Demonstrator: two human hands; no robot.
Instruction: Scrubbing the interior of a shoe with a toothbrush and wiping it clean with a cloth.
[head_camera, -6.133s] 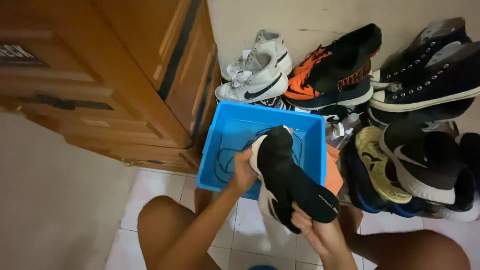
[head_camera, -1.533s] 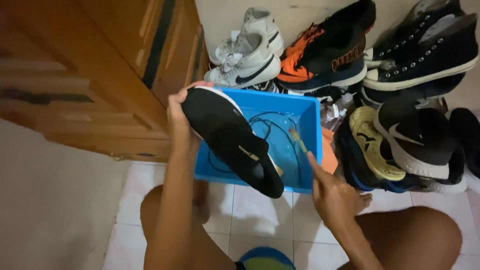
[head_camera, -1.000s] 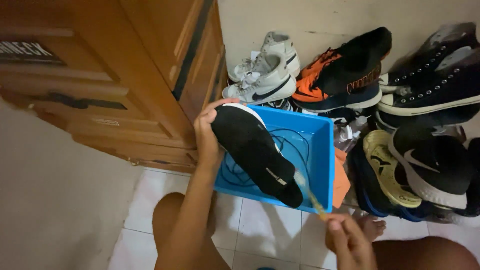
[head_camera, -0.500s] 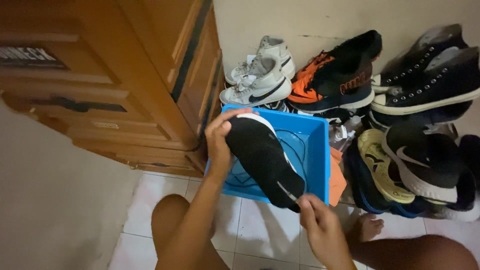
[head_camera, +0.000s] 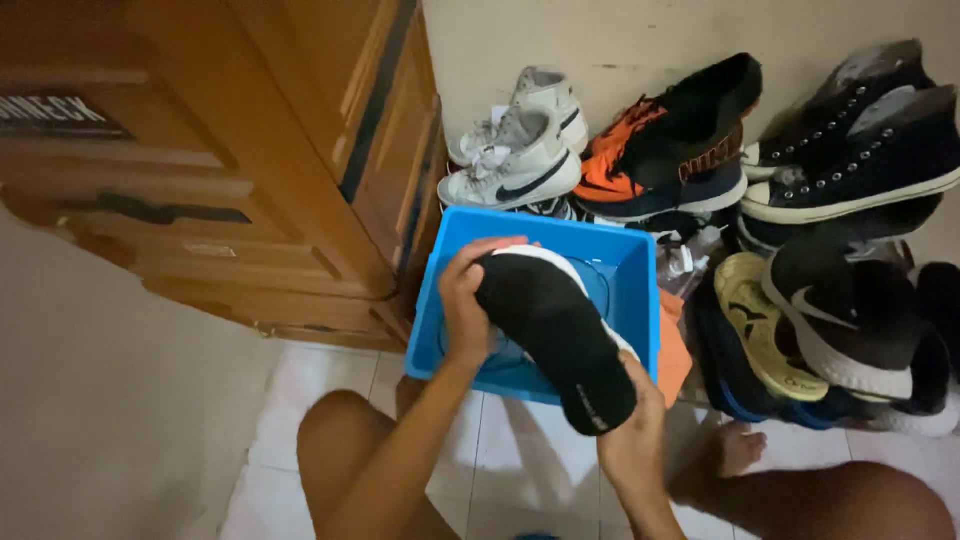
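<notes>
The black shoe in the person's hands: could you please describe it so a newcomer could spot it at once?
Beside the wooden cabinet sits a blue plastic tub on the tiled floor. Over it, both hands hold one black shoe with a white sole edge. Unlike the shoes piled along the wall, it is lifted off the floor.

We see: cabinet (head_camera: 250, 170) left | white sneakers (head_camera: 520, 150) by wall | orange-black shoes (head_camera: 670, 150) | dark high-tops (head_camera: 860, 150) | yellow-soled shoe (head_camera: 755, 325) (sole up) | tiled floor (head_camera: 520, 470)

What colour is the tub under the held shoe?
Bright blue tub, under the black shoe; seen in the head view.
</notes>
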